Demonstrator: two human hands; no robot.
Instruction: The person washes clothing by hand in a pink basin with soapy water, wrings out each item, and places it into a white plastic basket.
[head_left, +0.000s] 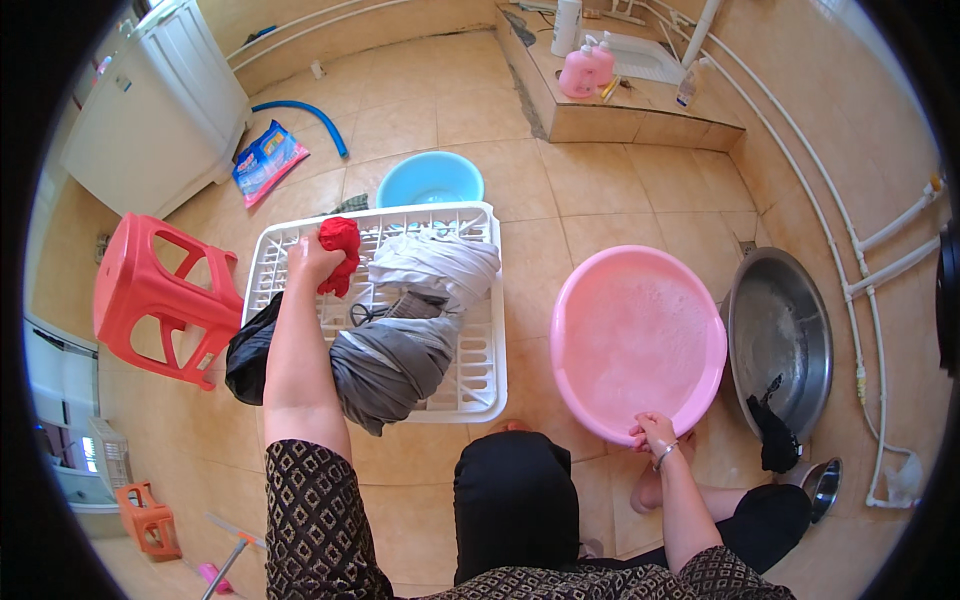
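My left hand (311, 259) grips a bunched red cloth (340, 253) over the left part of a white plastic rack (480, 397). On that rack lie a twisted white garment (435, 262), a twisted grey garment (394, 367) and a piece of black cloth (251, 356), partly hidden by my left forearm. A dark brownish cloth (415, 305) sits between the white and grey ones. My right hand (654, 431), fingers curled, is at the near rim of a pink basin (564, 360) of cloudy, sudsy water. Whether it grips the rim is unclear.
A dark metal basin (817, 360) with a black garment (772, 435) over its edge stands right of the pink one. Behind the rack is a blue basin (431, 161). A red stool (161, 300) lies tipped at left. Pink pump bottles (581, 71) stand on a tiled step (600, 120).
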